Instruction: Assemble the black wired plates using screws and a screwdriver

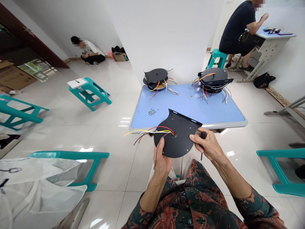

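Note:
My left hand (162, 158) grips the lower edge of a round black metal plate (178, 136) with a flanged straight side. Red, yellow, black and white wires (152, 131) run out from a central hole in the plate. My right hand (205, 143) is closed around a black-handled screwdriver (203, 135), its shaft pointing down. That hand's fingertips rest against the plate's right edge. The underside of the plate is hidden.
A blue table (190, 108) stands ahead, holding small metal nuts (152, 111) and several wired black assemblies (156, 78). Teal stools (89, 93) stand around the tiled floor. One person (235, 35) sits at a desk to the right; another (89, 51) crouches by the far wall.

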A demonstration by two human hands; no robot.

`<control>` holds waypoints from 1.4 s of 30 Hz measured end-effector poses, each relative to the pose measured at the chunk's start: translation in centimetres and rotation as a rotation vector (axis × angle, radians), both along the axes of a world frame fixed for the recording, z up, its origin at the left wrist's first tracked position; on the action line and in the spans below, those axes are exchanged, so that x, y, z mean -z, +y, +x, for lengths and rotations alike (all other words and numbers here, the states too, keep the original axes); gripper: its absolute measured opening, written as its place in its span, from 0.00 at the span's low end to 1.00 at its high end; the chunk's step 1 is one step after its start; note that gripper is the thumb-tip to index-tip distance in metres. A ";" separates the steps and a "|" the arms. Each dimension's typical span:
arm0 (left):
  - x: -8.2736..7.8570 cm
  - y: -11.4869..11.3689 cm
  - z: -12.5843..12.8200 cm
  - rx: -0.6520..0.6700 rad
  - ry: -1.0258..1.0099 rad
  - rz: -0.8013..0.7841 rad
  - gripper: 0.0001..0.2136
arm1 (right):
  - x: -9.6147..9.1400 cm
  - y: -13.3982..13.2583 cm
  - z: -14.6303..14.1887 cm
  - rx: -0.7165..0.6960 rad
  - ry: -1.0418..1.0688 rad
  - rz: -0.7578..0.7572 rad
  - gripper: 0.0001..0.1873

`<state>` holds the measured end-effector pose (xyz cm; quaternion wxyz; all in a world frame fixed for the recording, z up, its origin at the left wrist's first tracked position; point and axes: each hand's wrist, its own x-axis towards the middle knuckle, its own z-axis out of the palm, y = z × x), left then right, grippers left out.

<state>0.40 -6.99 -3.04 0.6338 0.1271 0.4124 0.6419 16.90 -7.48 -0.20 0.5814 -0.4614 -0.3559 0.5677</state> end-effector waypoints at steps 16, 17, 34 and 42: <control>1.2 0.1 0.3 -0.061 0.071 0.055 0.16 | 0.0 -0.4 -0.2 0.013 -0.025 -0.015 0.28; 0.9 0.1 0.4 -0.054 0.071 0.068 0.16 | 0.0 -0.4 -0.2 0.013 -0.019 -0.015 0.28; 2.0 -2.9 -1.4 0.239 0.041 0.275 0.50 | 1.8 -0.2 -0.4 0.100 0.086 -0.091 0.20; 1.7 -2.8 -1.8 0.198 0.086 0.246 0.47 | 0.7 -1.0 0.8 -0.110 -0.117 -0.018 0.21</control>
